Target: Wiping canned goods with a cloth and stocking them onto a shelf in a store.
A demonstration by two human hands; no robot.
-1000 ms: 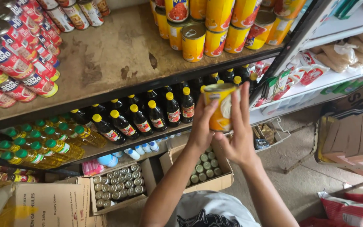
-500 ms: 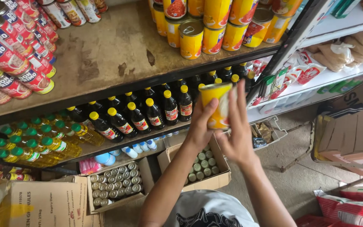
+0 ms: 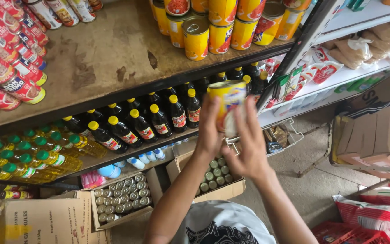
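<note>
Worn wooden shelf (image 3: 113, 54) — shop aisle

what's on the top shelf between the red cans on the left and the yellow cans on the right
In the head view, only bare, stained shelf board lies between the red cans and the yellow cans; nothing stands on that stretch.

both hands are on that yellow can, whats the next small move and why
Probably lift the yellow can up and forward onto the bare patch of the wooden top shelf, beside the stacked yellow cans. The left hand and right hand grip it below the shelf edge, and matching cans stand there.
</note>
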